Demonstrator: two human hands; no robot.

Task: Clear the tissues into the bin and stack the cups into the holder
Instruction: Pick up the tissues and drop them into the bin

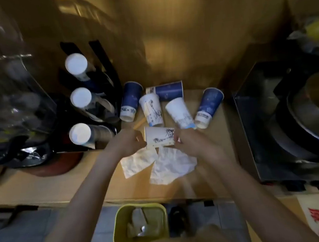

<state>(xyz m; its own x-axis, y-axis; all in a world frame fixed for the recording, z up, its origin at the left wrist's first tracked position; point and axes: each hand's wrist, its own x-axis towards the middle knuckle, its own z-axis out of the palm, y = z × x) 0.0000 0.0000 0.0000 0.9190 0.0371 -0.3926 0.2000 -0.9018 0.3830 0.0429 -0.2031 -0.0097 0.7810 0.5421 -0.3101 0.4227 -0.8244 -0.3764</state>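
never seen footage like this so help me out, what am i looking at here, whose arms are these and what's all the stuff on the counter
There is no machine here. One wide-angle camera on a person's head looks down, so the two bare arms are that person's own.

The left hand and the right hand together hold a white printed cup on its side, one hand at each end.

On the brown counter behind it lie five more paper cups: three blue, such as one at the right, and two white. Nearer the person lie two crumpled tissues.

At the left stands a black cup holder with three stacks of cups in it. On the floor below is a yellow-green bin with some paper already inside.
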